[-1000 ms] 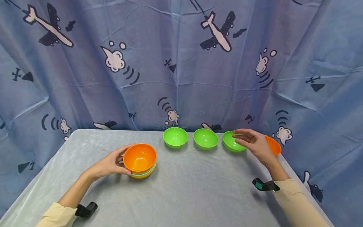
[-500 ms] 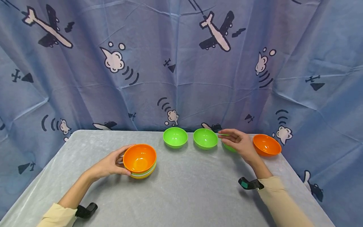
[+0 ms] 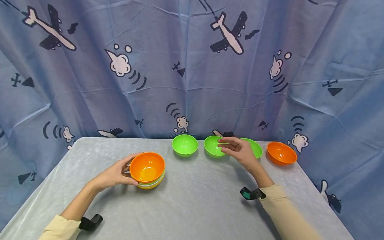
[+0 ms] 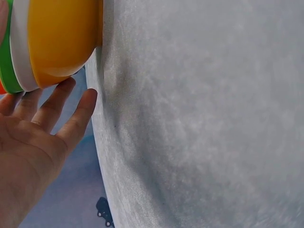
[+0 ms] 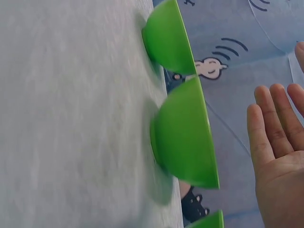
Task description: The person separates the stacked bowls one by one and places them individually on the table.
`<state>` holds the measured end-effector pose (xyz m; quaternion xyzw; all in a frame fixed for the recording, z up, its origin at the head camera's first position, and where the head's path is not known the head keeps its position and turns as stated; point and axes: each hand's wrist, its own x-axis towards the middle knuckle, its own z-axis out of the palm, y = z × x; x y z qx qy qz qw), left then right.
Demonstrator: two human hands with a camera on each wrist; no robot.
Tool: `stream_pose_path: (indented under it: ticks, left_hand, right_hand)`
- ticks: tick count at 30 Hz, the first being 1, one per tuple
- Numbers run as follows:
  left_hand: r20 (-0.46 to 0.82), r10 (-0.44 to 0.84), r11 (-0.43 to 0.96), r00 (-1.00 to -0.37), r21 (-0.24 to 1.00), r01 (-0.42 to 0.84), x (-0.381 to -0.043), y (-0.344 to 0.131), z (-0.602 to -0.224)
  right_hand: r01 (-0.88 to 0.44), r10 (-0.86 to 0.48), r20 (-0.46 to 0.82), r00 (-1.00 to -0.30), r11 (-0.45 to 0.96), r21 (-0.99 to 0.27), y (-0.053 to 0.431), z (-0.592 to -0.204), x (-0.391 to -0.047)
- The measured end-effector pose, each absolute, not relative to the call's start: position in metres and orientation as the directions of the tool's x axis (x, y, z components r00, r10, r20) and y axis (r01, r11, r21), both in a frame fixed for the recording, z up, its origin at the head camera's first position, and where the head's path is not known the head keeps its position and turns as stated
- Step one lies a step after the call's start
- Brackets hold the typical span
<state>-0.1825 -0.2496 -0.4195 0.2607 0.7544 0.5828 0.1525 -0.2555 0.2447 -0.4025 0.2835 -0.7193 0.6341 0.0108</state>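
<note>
Currently | left hand [image 3: 115,171] gripping stacked bowls [image 3: 147,168] | right hand [image 3: 239,150], fingers relaxed, raised near middle green bowl [image 3: 211,146]

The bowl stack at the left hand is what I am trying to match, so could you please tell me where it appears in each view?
Head: the stack sits left of centre, below mid-height, gripped on its left side by the left hand.
Left wrist: cut off in the top left corner, with its yellow bowl rightmost.
Right wrist: not in it.
Shared landmark: the grey table, visible in all three.
</note>
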Motion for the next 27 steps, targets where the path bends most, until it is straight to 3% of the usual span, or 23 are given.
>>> stream_pose_path:
  ticks: [20, 27]
  left_hand:
    - [0.064, 0.567, 0.191, -0.822, 0.96, 0.207, -0.182, -0.25, -0.418]
    - [0.06, 0.567, 0.191, -0.821, 0.961, 0.202, -0.181, -0.25, -0.418]
  right_hand:
    - [-0.392, -0.532, 0.413, -0.739, -0.159, -0.906, 0.154, -0.414, -0.257]
    - [-0.375, -0.574, 0.4, -0.715, -0.168, -0.912, 0.12, -0.419, -0.251]
